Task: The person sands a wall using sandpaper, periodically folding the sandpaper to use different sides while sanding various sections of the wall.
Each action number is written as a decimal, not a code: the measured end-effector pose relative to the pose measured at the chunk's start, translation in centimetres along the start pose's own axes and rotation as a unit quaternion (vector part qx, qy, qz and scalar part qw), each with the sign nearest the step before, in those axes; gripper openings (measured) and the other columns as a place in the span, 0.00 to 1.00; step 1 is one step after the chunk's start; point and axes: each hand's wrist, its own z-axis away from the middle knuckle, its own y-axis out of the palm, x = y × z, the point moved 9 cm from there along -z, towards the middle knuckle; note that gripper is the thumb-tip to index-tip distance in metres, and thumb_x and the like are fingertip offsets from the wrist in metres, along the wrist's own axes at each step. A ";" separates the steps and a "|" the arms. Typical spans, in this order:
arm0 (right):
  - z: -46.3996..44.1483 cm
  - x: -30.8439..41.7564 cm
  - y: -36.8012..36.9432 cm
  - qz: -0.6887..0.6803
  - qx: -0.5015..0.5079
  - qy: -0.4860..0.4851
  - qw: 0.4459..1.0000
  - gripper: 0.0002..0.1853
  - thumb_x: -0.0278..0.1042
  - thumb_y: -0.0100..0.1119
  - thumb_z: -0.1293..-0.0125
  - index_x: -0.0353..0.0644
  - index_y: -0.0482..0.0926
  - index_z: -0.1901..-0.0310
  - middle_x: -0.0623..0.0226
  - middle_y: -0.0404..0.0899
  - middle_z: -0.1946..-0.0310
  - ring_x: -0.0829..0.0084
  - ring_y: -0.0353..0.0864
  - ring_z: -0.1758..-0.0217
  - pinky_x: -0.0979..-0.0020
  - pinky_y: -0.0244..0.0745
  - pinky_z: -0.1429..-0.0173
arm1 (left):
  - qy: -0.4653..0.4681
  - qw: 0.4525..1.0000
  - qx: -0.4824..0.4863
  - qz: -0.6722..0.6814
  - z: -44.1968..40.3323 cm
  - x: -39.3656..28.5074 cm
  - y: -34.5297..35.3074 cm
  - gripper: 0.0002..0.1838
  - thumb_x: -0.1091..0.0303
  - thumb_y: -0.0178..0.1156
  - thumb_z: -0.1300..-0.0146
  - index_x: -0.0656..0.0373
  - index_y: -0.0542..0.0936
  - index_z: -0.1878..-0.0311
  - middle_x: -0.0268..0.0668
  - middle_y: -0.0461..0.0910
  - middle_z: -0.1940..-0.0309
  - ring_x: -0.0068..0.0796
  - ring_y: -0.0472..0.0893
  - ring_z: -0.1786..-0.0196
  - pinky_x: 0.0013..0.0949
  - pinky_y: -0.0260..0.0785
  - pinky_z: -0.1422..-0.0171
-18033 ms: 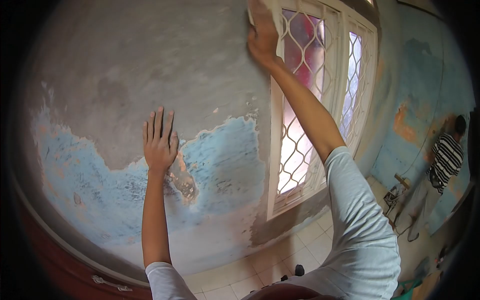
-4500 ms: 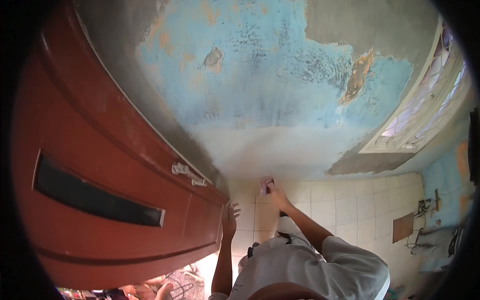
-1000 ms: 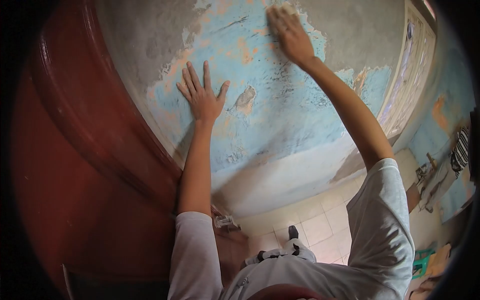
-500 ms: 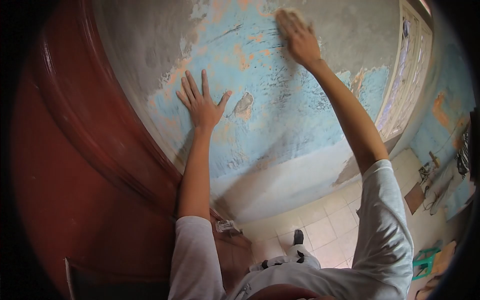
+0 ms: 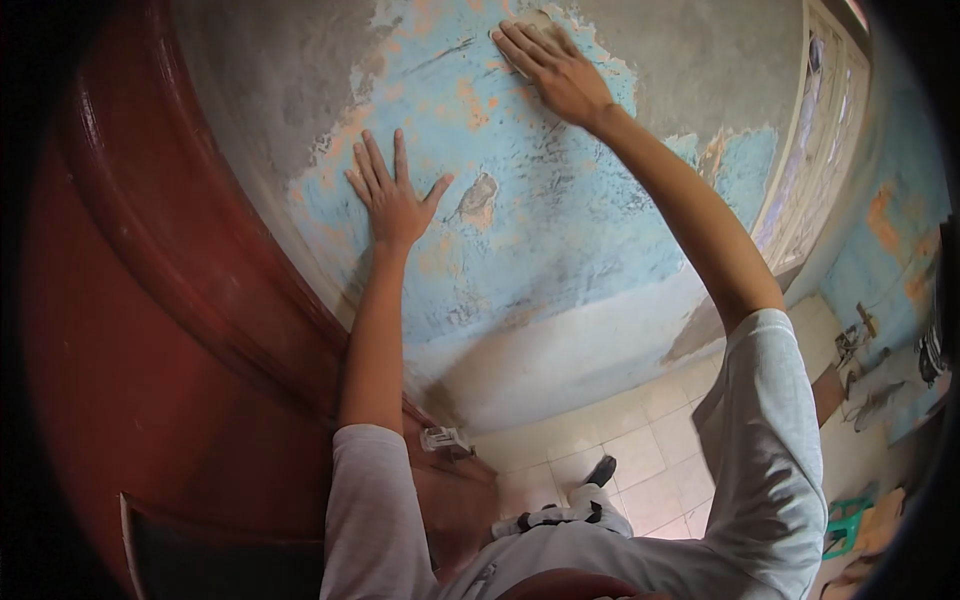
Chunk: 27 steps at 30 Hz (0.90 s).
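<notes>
The patchy wall [image 5: 560, 240] has peeling light-blue paint, orange spots and bare grey areas. My left hand [image 5: 393, 205] lies flat on the blue paint with its fingers spread and nothing in it, left of a chipped grey patch [image 5: 478, 198]. Higher up, my right hand [image 5: 562, 80] presses a tan piece of what looks like sandpaper [image 5: 540, 20] against the wall. Only the sheet's edge shows past the fingers; the rest is hidden under the hand.
A dark red door [image 5: 180, 330] with a metal latch [image 5: 447, 441] stands close on the left. At right are a barred window [image 5: 805, 140] and a green stool [image 5: 845, 525]. My shoe [image 5: 602, 470] is on the tiled floor [image 5: 640, 450].
My right hand has slid left across the wall with the tan sheet under it. My left hand stays on the same spot, while the whole view has shifted slightly.
</notes>
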 end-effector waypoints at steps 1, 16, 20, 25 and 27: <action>-0.1 -1.5 -0.3 0.079 0.033 0.010 0.996 0.47 0.30 0.64 0.34 0.58 0.54 0.15 0.72 0.56 0.14 0.63 0.56 0.12 0.42 0.49 0.11 | -0.001 1.000 0.000 -0.001 0.3 0.1 0.0 0.61 0.23 0.58 0.33 0.51 0.44 0.11 0.65 0.32 0.14 0.71 0.35 0.13 0.84 0.33 0.21; -4.5 1.6 1.0 -0.004 -0.040 -0.035 0.999 0.44 0.28 0.53 0.30 0.51 0.50 0.14 0.73 0.54 0.13 0.65 0.53 0.12 0.45 0.45 0.10 | -0.019 0.999 0.036 0.017 0.8 0.8 0.4 0.62 0.24 0.61 0.35 0.48 0.45 0.11 0.61 0.30 0.13 0.69 0.33 0.13 0.77 0.28 0.17; -6.2 -0.8 -0.4 0.093 -0.002 -0.072 0.993 0.37 0.33 0.49 0.28 0.48 0.59 0.16 0.61 0.58 0.15 0.56 0.55 0.13 0.38 0.48 0.14 | -0.007 0.999 0.027 0.025 1.2 0.9 0.3 0.61 0.24 0.62 0.36 0.45 0.45 0.11 0.58 0.31 0.12 0.65 0.34 0.12 0.76 0.30 0.16; -4.9 1.9 1.6 0.084 0.012 -0.075 0.994 0.48 0.31 0.56 0.31 0.58 0.44 0.12 0.69 0.51 0.13 0.60 0.51 0.11 0.44 0.46 0.10 | -0.026 0.999 0.036 0.027 1.2 0.3 -2.0 0.56 0.27 0.61 0.33 0.40 0.48 0.11 0.50 0.34 0.11 0.55 0.38 0.10 0.67 0.34 0.12; -5.5 1.0 0.5 0.038 0.053 -0.118 0.991 0.42 0.33 0.50 0.29 0.49 0.51 0.14 0.62 0.52 0.13 0.57 0.50 0.11 0.40 0.45 0.12 | -0.091 0.991 0.098 0.030 1.9 0.2 -1.9 0.51 0.37 0.64 0.29 0.40 0.50 0.11 0.53 0.36 0.11 0.56 0.40 0.11 0.67 0.42 0.13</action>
